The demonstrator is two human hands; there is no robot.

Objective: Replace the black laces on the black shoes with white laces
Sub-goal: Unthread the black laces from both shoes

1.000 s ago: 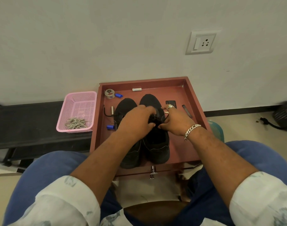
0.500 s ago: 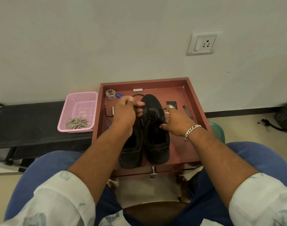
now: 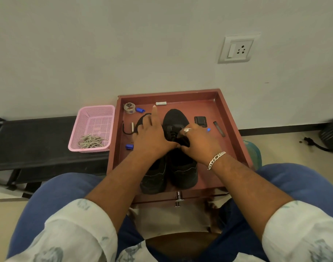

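Note:
Two black shoes stand side by side in a red-brown tray (image 3: 230, 118), toes toward the wall. My left hand (image 3: 152, 137) lies over the left shoe (image 3: 154, 178), index finger straight and pointing at the wall, thumb reaching the lacing of the right shoe (image 3: 182, 167). My right hand (image 3: 199, 142), with a ring and a bracelet, curls its fingers onto the black lace (image 3: 173, 135) at that shoe's tongue. Both thumbs meet there, and the pinch itself is partly hidden. The white laces (image 3: 91, 141) lie bundled in a pink basket (image 3: 97, 118) left of the tray.
Small items lie around the shoes in the tray: a tape roll (image 3: 129, 107), blue caps (image 3: 140, 110), a white stick (image 3: 161, 103), a black clip (image 3: 200, 121). A black bench (image 3: 29, 140) carries the basket. My knees flank the tray, and a wall rises behind it.
My left hand, which had pulled a black lace up and to the left, has come back down to the right shoe's lacing. My right hand has shifted onto the lacing.

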